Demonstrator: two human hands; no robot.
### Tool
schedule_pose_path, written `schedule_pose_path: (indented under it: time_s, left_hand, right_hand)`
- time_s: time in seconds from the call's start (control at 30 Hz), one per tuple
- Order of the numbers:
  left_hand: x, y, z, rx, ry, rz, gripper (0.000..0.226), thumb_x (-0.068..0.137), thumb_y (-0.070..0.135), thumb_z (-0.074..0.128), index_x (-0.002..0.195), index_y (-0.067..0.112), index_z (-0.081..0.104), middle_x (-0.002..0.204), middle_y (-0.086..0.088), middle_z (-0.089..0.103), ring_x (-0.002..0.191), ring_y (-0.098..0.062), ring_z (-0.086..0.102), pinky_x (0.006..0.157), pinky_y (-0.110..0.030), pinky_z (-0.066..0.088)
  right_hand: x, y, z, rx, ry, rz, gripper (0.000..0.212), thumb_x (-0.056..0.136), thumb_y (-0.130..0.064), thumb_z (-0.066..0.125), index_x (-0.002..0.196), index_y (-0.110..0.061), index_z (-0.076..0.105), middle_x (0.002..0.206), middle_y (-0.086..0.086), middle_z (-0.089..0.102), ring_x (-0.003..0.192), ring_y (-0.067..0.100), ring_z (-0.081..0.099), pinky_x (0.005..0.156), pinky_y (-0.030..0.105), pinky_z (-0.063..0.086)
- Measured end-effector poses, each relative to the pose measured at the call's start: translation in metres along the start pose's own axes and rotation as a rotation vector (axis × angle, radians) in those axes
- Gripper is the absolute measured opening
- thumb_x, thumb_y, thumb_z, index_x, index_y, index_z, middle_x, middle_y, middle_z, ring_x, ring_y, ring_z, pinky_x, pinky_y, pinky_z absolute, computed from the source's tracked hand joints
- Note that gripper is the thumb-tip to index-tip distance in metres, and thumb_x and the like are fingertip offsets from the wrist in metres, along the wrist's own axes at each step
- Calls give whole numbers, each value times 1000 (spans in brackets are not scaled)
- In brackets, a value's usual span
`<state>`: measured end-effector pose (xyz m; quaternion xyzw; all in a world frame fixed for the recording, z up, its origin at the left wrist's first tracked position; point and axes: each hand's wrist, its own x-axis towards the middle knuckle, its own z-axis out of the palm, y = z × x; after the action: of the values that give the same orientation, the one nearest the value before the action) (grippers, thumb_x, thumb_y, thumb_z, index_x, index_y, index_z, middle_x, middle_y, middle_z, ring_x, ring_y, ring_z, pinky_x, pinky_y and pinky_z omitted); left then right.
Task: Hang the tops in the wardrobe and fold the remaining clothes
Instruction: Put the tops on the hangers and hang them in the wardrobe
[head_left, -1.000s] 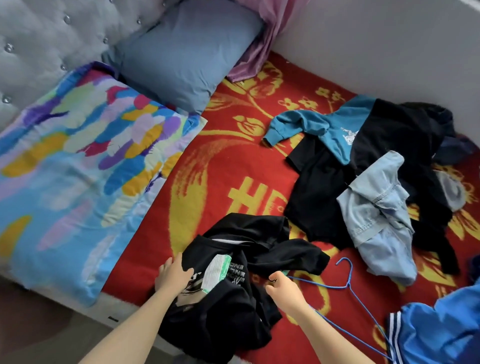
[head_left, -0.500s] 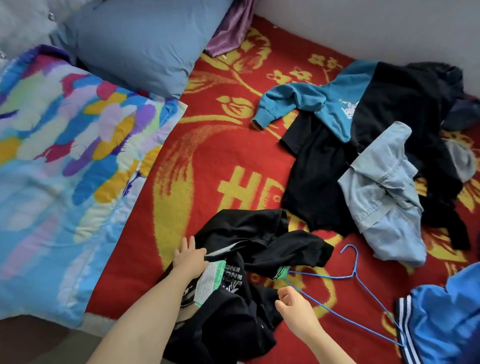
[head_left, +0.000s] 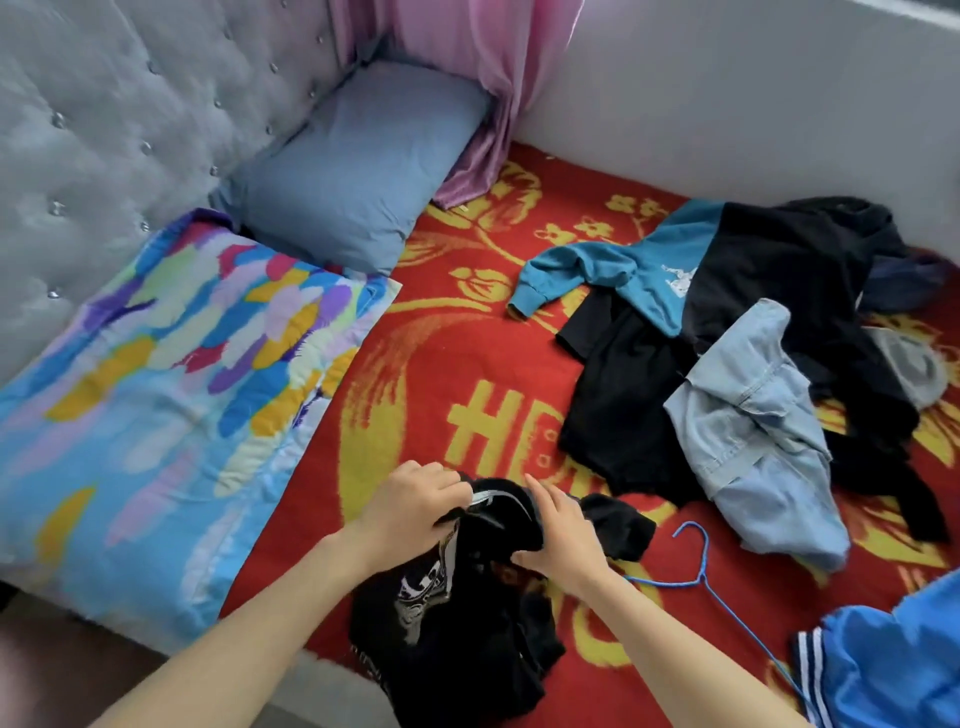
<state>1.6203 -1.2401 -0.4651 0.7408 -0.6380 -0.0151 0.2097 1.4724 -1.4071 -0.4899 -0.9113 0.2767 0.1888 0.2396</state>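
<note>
A black printed top (head_left: 457, 618) lies bunched at the near edge of the bed. My left hand (head_left: 408, 506) pinches its neckline from the left. My right hand (head_left: 563, 535) grips the same bunched fabric from the right. Both hands hold the collar part lifted off the red blanket (head_left: 452, 364). A blue wire hanger (head_left: 698, 564) lies on the blanket just right of my right hand. Farther right sits a pile with a teal sweatshirt (head_left: 623, 275), black garments (head_left: 779, 270) and a pale denim piece (head_left: 753, 436).
A colourful quilt (head_left: 156, 384) covers the bed's left side, with a blue pillow (head_left: 358, 166) behind it against the grey tufted headboard (head_left: 119, 93). A pink curtain (head_left: 478, 78) hangs in the corner. A blue striped garment (head_left: 893, 665) lies at the bottom right.
Both hands came together on the black top's neckline and gathered it up; earlier the left hand lay flat on it and the right hand was by the hanger. The view tilted up.
</note>
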Motion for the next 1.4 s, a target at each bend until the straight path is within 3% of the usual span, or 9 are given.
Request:
schedule_pose_path:
  time_s: [0.27, 0.4, 0.6, 0.73, 0.83, 0.93, 1.03, 1.13, 1.4]
  left_hand:
    - [15, 45, -118, -82, 331, -203, 24, 70, 24, 63, 83, 30, 44, 94, 12, 52, 75, -6, 51, 60, -16, 40]
    - [27, 58, -170, 68, 464, -313, 35, 66, 19, 68, 88, 30, 42, 72, 11, 60, 67, -16, 60, 58, -25, 43]
    - [63, 96, -269, 243, 670, -499, 55, 80, 23, 72, 130, 25, 50, 108, -10, 67, 96, -37, 62, 78, -44, 45]
    - [61, 90, -286, 410, 600, -614, 51, 74, 52, 70, 107, 14, 68, 85, -20, 53, 88, -41, 58, 75, -42, 42]
    - [50, 66, -254, 406, 174, -617, 64, 62, 70, 56, 87, 13, 68, 82, -11, 56, 95, -32, 54, 79, -36, 34]
    - [26, 42, -199, 58, -172, -680, 40, 49, 57, 52, 63, 19, 52, 69, -2, 54, 74, -19, 53, 62, -27, 33]
    - [7, 36, -157, -218, -256, -712, 27, 62, 23, 65, 59, 17, 39, 58, 3, 40, 52, -7, 39, 47, -17, 28]
    - [-6, 33, -139, -378, -278, -759, 24, 57, 24, 68, 66, 17, 47, 65, 3, 48, 55, -6, 46, 49, -13, 32]
    - [3, 36, -128, -1077, 205, -880, 44, 63, -11, 72, 101, 10, 62, 83, -13, 70, 66, -17, 69, 60, -22, 56]
  right_hand:
    - [-12, -6, -66, 357, 406, -36, 23, 84, -10, 61, 106, -14, 69, 104, 4, 68, 102, 22, 61, 79, 29, 45]
    - [-21, -8, -168, 654, 603, -143, 13, 79, -3, 69, 77, -16, 71, 72, -3, 66, 72, 5, 63, 66, 19, 43]
    - [-96, -47, -305, 982, 741, -517, 27, 79, 7, 65, 70, -18, 62, 54, -15, 62, 54, -7, 54, 62, 7, 42]
    - [-124, -43, -328, 842, 638, -614, 24, 80, 1, 68, 79, -22, 64, 66, -15, 66, 63, -6, 58, 68, 8, 46]
    - [-111, -8, -307, 366, 443, -487, 41, 71, -10, 79, 106, -20, 61, 97, -6, 62, 89, 1, 56, 84, 16, 43]
    - [-83, 27, -254, 112, 246, -383, 55, 72, -12, 79, 120, -11, 54, 106, -2, 57, 98, 12, 54, 88, 25, 41]
    - [-71, 43, -206, 320, 190, -343, 28, 78, 1, 71, 94, -19, 58, 82, -5, 58, 74, 0, 56, 74, 16, 43]
    - [-65, 54, -189, 472, 141, -255, 24, 77, 5, 70, 81, -17, 63, 68, -5, 57, 57, -5, 52, 64, 14, 41]
    - [-25, 69, -193, 770, 503, 25, 11, 84, -12, 67, 95, -10, 66, 82, 6, 62, 64, 0, 61, 62, 16, 49]
